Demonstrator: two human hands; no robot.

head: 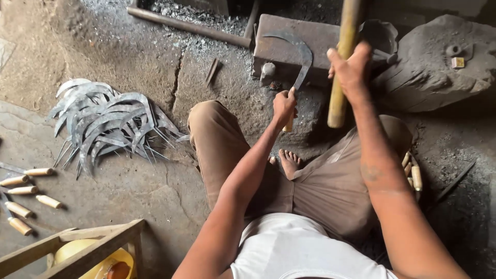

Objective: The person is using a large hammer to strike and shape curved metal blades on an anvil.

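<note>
My left hand (283, 105) grips a sickle (298, 54) upright at the anvil block's (289, 44) near edge; right hand (351, 70) clenches a raised wooden handle (343, 62). Striking step; next needs a square blow.

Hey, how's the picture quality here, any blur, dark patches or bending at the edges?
Head view: soft daylight, no glare; the sickle in the left hand and the pile of blades are sharp; the wooden handle in the right hand is slightly soft; top and right corners fall dark; wide-angle stretch at the edges.
</note>
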